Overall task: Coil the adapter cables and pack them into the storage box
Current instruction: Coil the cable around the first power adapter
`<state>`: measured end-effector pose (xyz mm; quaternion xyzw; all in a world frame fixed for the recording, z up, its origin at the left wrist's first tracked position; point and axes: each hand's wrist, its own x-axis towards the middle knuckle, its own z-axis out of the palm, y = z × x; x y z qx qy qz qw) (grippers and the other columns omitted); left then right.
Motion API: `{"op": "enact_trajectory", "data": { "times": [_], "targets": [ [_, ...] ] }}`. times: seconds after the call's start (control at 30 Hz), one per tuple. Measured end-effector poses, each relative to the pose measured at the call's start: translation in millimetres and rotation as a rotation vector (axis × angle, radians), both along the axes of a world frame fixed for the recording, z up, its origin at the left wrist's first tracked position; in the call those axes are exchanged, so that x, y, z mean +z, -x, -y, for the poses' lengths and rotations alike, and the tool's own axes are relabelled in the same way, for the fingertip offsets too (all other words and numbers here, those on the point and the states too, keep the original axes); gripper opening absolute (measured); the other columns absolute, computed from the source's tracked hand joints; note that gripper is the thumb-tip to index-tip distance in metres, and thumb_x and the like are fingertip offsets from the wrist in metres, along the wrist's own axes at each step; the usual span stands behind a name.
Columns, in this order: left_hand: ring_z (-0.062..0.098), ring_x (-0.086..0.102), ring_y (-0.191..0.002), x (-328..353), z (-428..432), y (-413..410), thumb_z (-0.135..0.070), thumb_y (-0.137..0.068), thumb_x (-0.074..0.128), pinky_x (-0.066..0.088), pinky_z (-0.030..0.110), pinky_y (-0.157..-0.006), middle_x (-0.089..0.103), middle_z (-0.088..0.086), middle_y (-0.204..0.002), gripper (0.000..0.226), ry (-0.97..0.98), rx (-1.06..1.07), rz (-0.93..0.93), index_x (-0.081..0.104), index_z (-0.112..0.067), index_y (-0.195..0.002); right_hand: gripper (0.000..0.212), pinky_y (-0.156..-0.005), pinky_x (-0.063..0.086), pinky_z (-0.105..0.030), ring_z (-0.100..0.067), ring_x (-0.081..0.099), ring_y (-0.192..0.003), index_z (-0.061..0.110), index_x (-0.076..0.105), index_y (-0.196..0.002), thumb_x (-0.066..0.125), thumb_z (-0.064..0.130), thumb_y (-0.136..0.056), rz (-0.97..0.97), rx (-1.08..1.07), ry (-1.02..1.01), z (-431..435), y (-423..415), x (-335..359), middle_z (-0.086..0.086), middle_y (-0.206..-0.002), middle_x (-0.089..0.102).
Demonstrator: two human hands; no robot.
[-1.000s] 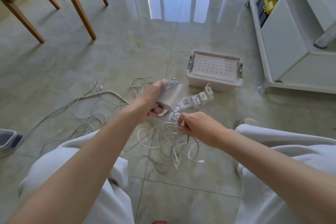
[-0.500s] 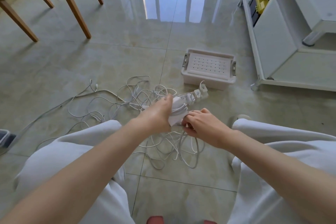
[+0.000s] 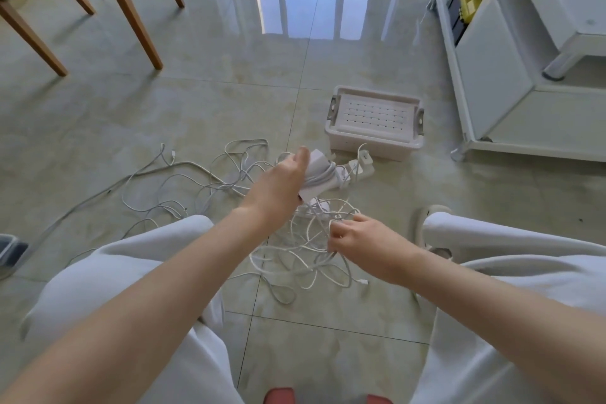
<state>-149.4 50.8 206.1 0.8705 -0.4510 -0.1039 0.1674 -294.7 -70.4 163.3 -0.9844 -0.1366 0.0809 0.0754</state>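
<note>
Tension matters: the left hand (image 3: 282,186) grips the cable-wrapped adapter (image 3: 317,170), while the right hand (image 3: 359,239) pinches a strand of the floor tangle (image 3: 296,259) between the knees. I'd feed it taut and wrap evenly. The storage box (image 3: 370,147) sits lidded just beyond.

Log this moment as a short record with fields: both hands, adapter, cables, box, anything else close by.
left hand: grips the white adapter, which has cable wound round it
right hand: pinches strands of the loose cables
loose cables: tangled on the floor in front of the knees
storage box: on the floor beyond the tangle, apart from both hands
power strip: between adapter and box
</note>
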Motion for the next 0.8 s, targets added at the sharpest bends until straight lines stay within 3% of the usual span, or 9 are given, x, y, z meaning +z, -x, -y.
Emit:
{"op": "enact_trajectory", "data": {
  "times": [0.1,0.17,0.23,0.33,0.4,0.47,0.53,0.63,0.8],
  "targets": [
    [0.028,0.058,-0.083,2.6,2.7,3.2,0.012,-0.081,0.053,0.036,0.026,-0.063,0.050,0.004,-0.094,0.043,0.049,-0.004,0.012,0.037,-0.007,-0.116,0.036,-0.084,0.038,-0.026,-0.021,0.057,-0.100,0.016,0.058,-0.113,0.046,0.000,-0.084,-0.156,-0.087,-0.003,3.3,-2.8,-2.6,-0.001,-0.110,0.058],
    [0.023,0.057,-0.079,10.2,7.8,2.6,0.005,-0.080,0.062,0.033,0.019,-0.060,0.048,0.001,-0.089,0.042,0.156,0.063,-0.026,0.040,-0.006,-0.114,0.030,-0.079,0.040,-0.033,-0.029,0.058,-0.100,0.013,0.047,-0.123,0.038,0.007,-0.095,-0.264,-0.312,-0.160,3.0,-6.1,-2.5,-0.008,-0.110,0.062],
    [0.013,0.055,-0.074,20.3,12.6,4.1,-0.005,-0.070,0.080,0.036,0.014,-0.057,0.051,-0.003,-0.085,0.054,0.272,0.187,-0.225,0.042,-0.009,-0.110,0.034,-0.075,0.041,-0.037,-0.034,0.059,-0.097,0.011,0.036,-0.130,0.039,0.023,-0.099,-0.261,-0.427,-0.240,1.9,-10.2,-2.8,-0.013,-0.107,0.063],
    [0.009,0.056,-0.074,31.8,17.9,11.5,-0.010,-0.060,0.086,0.045,0.013,-0.056,0.057,-0.001,-0.090,0.063,0.399,0.384,-0.728,0.046,-0.012,-0.108,0.050,-0.092,0.042,-0.036,-0.026,0.053,-0.113,0.016,0.033,-0.137,0.048,0.036,-0.094,-0.225,-0.420,-0.334,-0.9,-17.2,2.3,-0.006,-0.130,0.052],
    [0.008,0.058,-0.062,31.2,19.6,15.4,-0.005,-0.063,0.084,0.047,0.018,-0.051,0.058,0.005,-0.083,0.062,0.474,0.461,-1.043,0.049,-0.003,-0.114,0.046,-0.098,0.040,-0.029,-0.014,0.049,-0.118,0.018,0.042,-0.132,0.057,0.032,-0.091,-0.197,-0.378,-0.549,-8.8,-21.8,8.4,0.002,-0.132,0.049],
    [0.004,0.043,-0.040,27.5,20.1,14.4,-0.002,-0.067,0.081,0.035,0.014,-0.039,0.047,-0.002,-0.057,0.052,0.522,0.489,-1.244,0.051,0.005,-0.109,0.021,-0.091,0.043,-0.022,-0.008,0.054,-0.105,0.019,0.057,-0.111,0.058,0.022,-0.091,-0.182,-0.347,-0.770,-20.1,-25.7,13.2,0.008,-0.113,0.059],
    [0.004,0.028,-0.038,25.2,17.7,11.9,-0.005,-0.068,0.078,0.024,0.012,-0.038,0.032,-0.006,-0.048,0.035,0.504,0.449,-1.366,0.053,-0.002,-0.093,0.009,-0.085,0.045,-0.023,-0.010,0.059,-0.088,0.019,0.059,-0.089,0.051,0.016,-0.094,-0.209,-0.363,-0.870,-25.2,-28.6,18.6,0.005,-0.091,0.065],
    [0.005,0.024,-0.039,28.1,11.2,8.0,-0.007,-0.064,0.076,0.020,0.012,-0.038,0.029,-0.006,-0.047,0.033,0.381,0.343,-1.427,0.045,-0.013,-0.056,0.024,-0.073,0.041,-0.021,-0.009,0.051,-0.067,0.017,0.050,-0.075,0.043,0.017,-0.098,-0.253,-0.388,-0.780,-13.6,-32.4,21.6,0.007,-0.073,0.059],
    [0.005,0.025,-0.040,40.6,-1.6,-0.9,0.001,-0.064,0.075,0.022,0.012,-0.035,0.031,0.001,-0.054,0.020,0.268,0.125,-1.416,0.059,-0.008,-0.071,0.022,-0.071,0.042,-0.029,-0.015,0.047,-0.068,0.003,0.052,-0.079,0.043,0.012,-0.097,-0.220,-0.409,-0.543,18.0,-33.4,10.4,-0.001,-0.077,0.055]
  ]
}}
